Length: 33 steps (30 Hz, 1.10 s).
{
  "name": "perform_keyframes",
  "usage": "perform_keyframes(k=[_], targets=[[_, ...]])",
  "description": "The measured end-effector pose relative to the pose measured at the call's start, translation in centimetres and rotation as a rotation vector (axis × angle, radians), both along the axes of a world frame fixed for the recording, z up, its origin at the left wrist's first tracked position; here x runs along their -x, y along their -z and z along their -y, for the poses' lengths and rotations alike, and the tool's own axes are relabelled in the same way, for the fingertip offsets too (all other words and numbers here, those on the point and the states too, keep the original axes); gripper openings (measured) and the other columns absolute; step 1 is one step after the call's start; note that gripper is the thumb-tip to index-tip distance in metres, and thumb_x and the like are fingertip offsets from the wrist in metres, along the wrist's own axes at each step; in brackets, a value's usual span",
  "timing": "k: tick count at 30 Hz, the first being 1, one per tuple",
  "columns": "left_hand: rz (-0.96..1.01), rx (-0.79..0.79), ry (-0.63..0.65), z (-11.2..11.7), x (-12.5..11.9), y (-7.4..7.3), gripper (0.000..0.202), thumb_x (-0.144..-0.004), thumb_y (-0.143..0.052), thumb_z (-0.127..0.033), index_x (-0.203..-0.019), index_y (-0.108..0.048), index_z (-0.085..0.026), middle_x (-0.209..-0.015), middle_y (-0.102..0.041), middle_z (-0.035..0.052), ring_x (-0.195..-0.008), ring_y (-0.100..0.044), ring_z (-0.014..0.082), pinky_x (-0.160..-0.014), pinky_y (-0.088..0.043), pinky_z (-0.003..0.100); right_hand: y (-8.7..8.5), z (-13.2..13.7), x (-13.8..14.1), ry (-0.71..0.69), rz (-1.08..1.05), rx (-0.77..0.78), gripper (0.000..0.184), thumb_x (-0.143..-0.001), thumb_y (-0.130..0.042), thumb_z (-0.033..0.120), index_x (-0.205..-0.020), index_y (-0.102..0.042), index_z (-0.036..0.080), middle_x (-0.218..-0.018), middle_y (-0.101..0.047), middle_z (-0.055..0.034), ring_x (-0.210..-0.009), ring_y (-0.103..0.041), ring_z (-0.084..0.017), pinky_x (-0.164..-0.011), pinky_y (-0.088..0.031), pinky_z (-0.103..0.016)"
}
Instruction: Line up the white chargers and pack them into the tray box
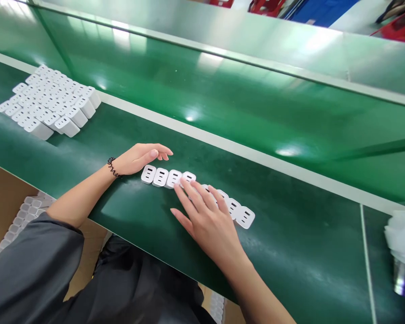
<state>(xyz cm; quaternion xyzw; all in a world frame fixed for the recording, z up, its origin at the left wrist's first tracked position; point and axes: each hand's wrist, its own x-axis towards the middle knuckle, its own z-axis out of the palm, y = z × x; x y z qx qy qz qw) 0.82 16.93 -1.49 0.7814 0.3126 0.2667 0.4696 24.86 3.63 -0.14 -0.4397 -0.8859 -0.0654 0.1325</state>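
A row of several small white charger plugs (160,177) lies on the green belt (290,234), running from the middle toward the lower right. My left hand (140,158) rests flat at the row's left end, fingers stretched out above the first plugs. My right hand (205,216) lies over the middle of the row, fingers spread and touching the plugs, hiding a few of them. The last plug (245,217) sits free at the right end. Neither hand grips anything.
A packed block of white plugs (49,101) stands on the belt at the far left. A cardboard box with more plugs (18,218) sits below the belt's near edge. A white rail (256,155) separates a second green lane. Plastic-wrapped item (403,243) at right.
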Motion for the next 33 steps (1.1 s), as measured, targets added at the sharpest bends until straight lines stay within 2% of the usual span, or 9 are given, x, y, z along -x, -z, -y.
perform_keyframes(k=[9,12,15,19,21,23,26,30,33], targets=[[-0.025,0.082,0.028,-1.0,1.2,-0.3,0.083,-0.089,-0.028,-0.080,-0.121,-0.063,-0.012,-0.109,-0.069,0.0127,-0.096,-0.063,0.0200,-0.091,-0.050,0.034,-0.4,-5.6,1.6,0.111,-0.044,0.029,0.049,-0.099,-0.050,0.040,-0.136,-0.053,0.008,-0.138,-0.059,-0.0200,-0.124,-0.056,-0.039,-0.103,-0.042,-0.058],[-0.040,0.080,0.023,-1.0,1.4,-0.3,0.083,-0.088,-0.027,-0.081,-0.119,-0.064,-0.014,-0.109,-0.069,0.0116,-0.095,-0.063,0.0201,-0.091,-0.050,0.035,-0.8,-5.1,3.3,-0.007,-0.123,0.046,0.038,-0.099,-0.050,0.035,-0.130,-0.059,0.013,-0.135,-0.062,-0.0147,-0.123,-0.057,-0.032,-0.103,-0.045,-0.048],[-0.059,0.064,0.008,-1.1,1.4,-0.3,0.082,-0.089,-0.026,-0.081,-0.118,-0.065,-0.015,-0.108,-0.070,0.0108,-0.095,-0.064,0.0201,-0.089,-0.050,0.034,-0.6,-4.4,4.7,-0.117,-0.131,0.109,0.030,-0.099,-0.049,0.028,-0.124,-0.062,0.018,-0.129,-0.066,-0.0117,-0.116,-0.061,-0.028,-0.093,-0.050,-0.042],[-0.112,0.028,0.029,-1.1,1.5,-0.4,0.076,-0.093,-0.025,-0.074,-0.120,-0.063,-0.014,-0.111,-0.069,0.0110,-0.098,-0.063,0.0202,-0.090,-0.049,0.033,0.3,-4.7,5.0,-0.039,-0.136,0.094,0.036,-0.100,-0.047,0.029,-0.131,-0.057,0.015,-0.126,-0.067,-0.0139,-0.114,-0.062,-0.029,-0.095,-0.048,-0.044],[-0.193,0.034,0.075,-1.1,1.6,-0.6,0.068,-0.093,-0.036,-0.069,-0.126,-0.059,-0.015,-0.114,-0.068,0.0098,-0.099,-0.063,0.0197,-0.087,-0.049,0.031,0.7,-5.0,4.8,0.003,-0.122,0.104,0.038,-0.100,-0.046,0.030,-0.133,-0.053,0.013,-0.124,-0.068,-0.0150,-0.114,-0.061,-0.030,-0.098,-0.046,-0.046],[-0.307,0.040,0.152,-1.2,1.9,-0.7,0.068,-0.085,-0.056,-0.066,-0.133,-0.054,-0.018,-0.116,-0.067,0.0079,-0.100,-0.063,0.0198,-0.084,-0.048,0.028,1.1,-5.2,4.7,0.021,-0.103,0.139,0.037,-0.100,-0.044,0.026,-0.134,-0.053,0.014,-0.124,-0.068,-0.0147,-0.113,-0.061,-0.030,-0.095,-0.048,-0.047],[-0.419,-0.011,0.251,-1.2,2.5,-0.8,0.084,-0.071,-0.074,-0.059,-0.140,-0.047,-0.021,-0.124,-0.064,0.0077,-0.111,-0.061,0.0226,-0.087,-0.046,0.027,1.5,-5.0,4.6,0.023,-0.097,0.196,0.038,-0.098,-0.042,0.020,-0.135,-0.052,0.015,-0.131,-0.063,-0.0145,-0.114,-0.059,-0.030,-0.090,-0.051,-0.045],[-0.465,-0.094,0.321,-1.2,3.1,-0.7,0.091,-0.068,-0.078,-0.053,-0.144,-0.041,-0.020,-0.142,-0.053,0.0109,-0.126,-0.052,0.0261,-0.101,-0.042,0.032,1.3,-4.3,4.4,0.091,-0.046,0.128,0.036,-0.097,-0.046,0.021,-0.131,-0.056,0.013,-0.130,-0.063,-0.0154,-0.114,-0.058,-0.032,-0.093,-0.048,-0.047],[-0.499,-0.107,0.323,-1.1,3.0,-0.8,0.079,-0.072,-0.076,-0.042,-0.141,-0.045,-0.020,-0.139,-0.055,0.0095,-0.125,-0.051,0.0250,-0.102,-0.040,0.032,0.8,-4.2,4.1,0.191,0.080,0.142,0.035,-0.093,-0.056,0.026,-0.124,-0.061,0.013,-0.120,-0.067,-0.0171,-0.102,-0.061,-0.034,-0.084,-0.048,-0.049]])
